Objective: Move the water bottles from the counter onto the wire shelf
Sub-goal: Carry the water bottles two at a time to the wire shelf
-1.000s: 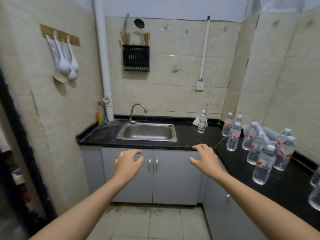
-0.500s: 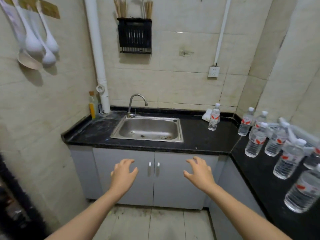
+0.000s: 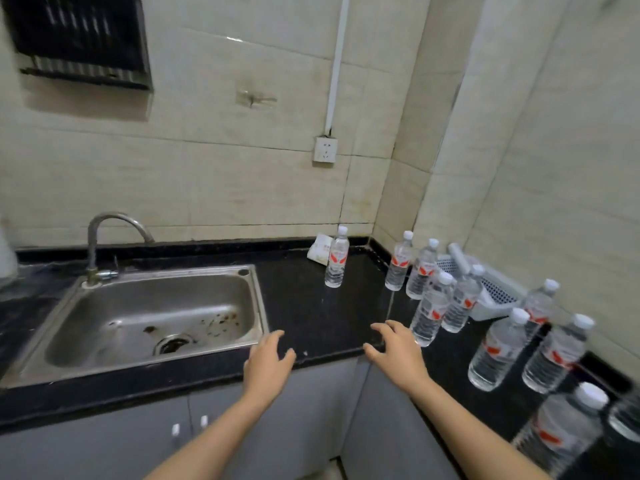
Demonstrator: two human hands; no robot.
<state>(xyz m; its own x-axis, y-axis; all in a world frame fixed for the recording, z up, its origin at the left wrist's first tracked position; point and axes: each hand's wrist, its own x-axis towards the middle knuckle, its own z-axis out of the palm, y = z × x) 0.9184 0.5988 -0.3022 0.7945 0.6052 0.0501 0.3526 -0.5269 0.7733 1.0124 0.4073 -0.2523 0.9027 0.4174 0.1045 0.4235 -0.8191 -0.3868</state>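
**Two empty hands at the counter edge; every visible bottle on the counter**

- **Fingers:** left fingers (image 3: 277,336) and right fingers (image 3: 382,327) are spread and loosely bent, grasping nothing.
- **Hands:** the left hand (image 3: 266,362) and right hand (image 3: 394,348) hover palm-down over the front edge of the black counter (image 3: 311,317). They appear poised to take a bottle each, and neither touches one.
- **Water bottles:**
  - A lone bottle (image 3: 336,261) stands upright near the back wall, beside a white packet (image 3: 320,249).
  - A corner cluster (image 3: 412,268) stands upright, with its nearest bottle (image 3: 431,310) just beside the right hand.
  - Further bottles (image 3: 498,351) line the right-hand run. The closest are blurred at the frame edge, so the count is uncertain.
- **Wire shelf:** not in view.
- **Surroundings:**
  - A steel sink (image 3: 258,306) with a faucet (image 3: 104,230) lies to the left.
  - A white basket (image 3: 498,292) sits behind the cluster.
  - A wall socket (image 3: 325,149) is on the wall above.
  - A black rack (image 3: 79,39) hangs at upper left.
- **Obstructions:** nothing stands between the right hand and the nearest bottle. The cluster is tightly packed, so reaching a rear bottle first would likely topple the front ones.
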